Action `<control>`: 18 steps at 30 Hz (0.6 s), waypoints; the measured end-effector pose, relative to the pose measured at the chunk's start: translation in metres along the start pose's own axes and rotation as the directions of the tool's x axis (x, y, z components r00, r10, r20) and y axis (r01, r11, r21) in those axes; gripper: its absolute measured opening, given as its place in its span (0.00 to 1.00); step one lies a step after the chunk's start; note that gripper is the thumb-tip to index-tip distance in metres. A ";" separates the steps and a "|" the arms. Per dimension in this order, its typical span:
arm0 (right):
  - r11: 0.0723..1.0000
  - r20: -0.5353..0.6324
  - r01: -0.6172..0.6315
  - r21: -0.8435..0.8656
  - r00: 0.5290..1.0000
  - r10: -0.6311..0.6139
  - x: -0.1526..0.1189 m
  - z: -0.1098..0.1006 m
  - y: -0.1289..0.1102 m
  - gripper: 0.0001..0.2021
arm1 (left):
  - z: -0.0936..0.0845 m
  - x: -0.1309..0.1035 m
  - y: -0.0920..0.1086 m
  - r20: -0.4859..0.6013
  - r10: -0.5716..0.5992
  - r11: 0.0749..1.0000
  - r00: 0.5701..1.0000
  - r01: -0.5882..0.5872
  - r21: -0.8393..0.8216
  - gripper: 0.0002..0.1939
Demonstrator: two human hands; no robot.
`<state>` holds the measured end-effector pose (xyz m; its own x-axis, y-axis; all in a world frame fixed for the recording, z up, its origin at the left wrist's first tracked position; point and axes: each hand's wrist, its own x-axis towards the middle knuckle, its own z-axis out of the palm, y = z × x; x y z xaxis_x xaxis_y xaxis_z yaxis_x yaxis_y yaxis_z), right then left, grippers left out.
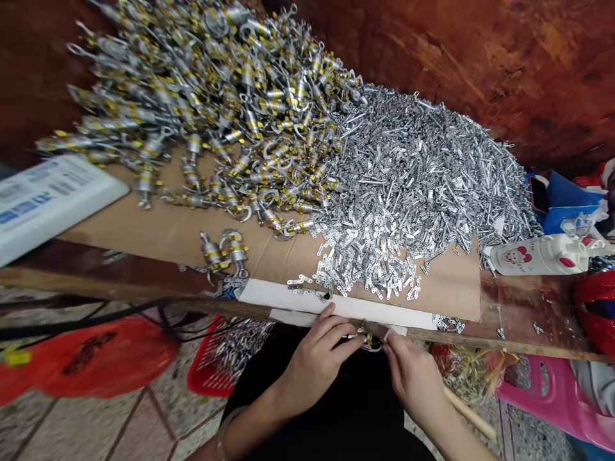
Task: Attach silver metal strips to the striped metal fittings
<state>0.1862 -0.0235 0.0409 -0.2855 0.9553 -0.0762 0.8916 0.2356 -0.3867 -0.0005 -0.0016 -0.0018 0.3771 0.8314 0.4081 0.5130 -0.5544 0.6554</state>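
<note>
At the table's front edge, my left hand (321,358) has its fingers bent around a small metal part with yellow bits (369,337). My right hand (414,374) pinches the same part from the other side, and its fingertips partly hide it. Just beyond the hands lies a white strip (336,307) along the edge. Small silver links (375,262) are scattered on brown cardboard (158,221) behind it. Two finished-looking silver and yellow pieces (235,250) lie left of the links.
A large heap of silver and yellow assemblies (230,83) fills the back left, beside a heap of silver pins (418,153). A white box (52,198) stands far left, a white bottle (533,255) at right. Below are a red basket (199,368) and pink stool (552,397).
</note>
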 end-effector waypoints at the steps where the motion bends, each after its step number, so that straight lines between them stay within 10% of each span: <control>1: 0.999 -0.036 -0.047 0.001 0.998 0.047 0.003 0.000 0.007 0.17 | -0.001 0.000 0.000 -0.001 0.011 1.000 1.000 -0.011 0.000 0.13; 7: 0.855 -0.519 -0.495 -0.153 0.777 0.357 0.033 -0.011 0.094 0.22 | -0.031 -0.040 -0.025 -0.077 0.120 0.982 0.990 -0.107 0.158 0.13; 12: 0.798 -0.618 -0.491 -0.350 0.761 0.197 0.055 -0.007 0.144 0.24 | -0.066 -0.095 -0.051 -0.013 -0.021 0.862 1.000 0.024 0.507 0.11; 18: 0.840 -0.651 -0.450 -0.302 0.741 0.162 0.060 0.004 0.148 0.21 | -0.080 -0.039 -0.071 -0.238 -0.068 0.879 0.969 0.171 0.446 0.22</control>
<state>0.2995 0.0681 -0.0242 0.1617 0.8626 0.4794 0.9841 -0.1774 -0.0127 -0.1129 0.0082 -0.0132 0.1467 0.8521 0.5023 0.8592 -0.3614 0.3622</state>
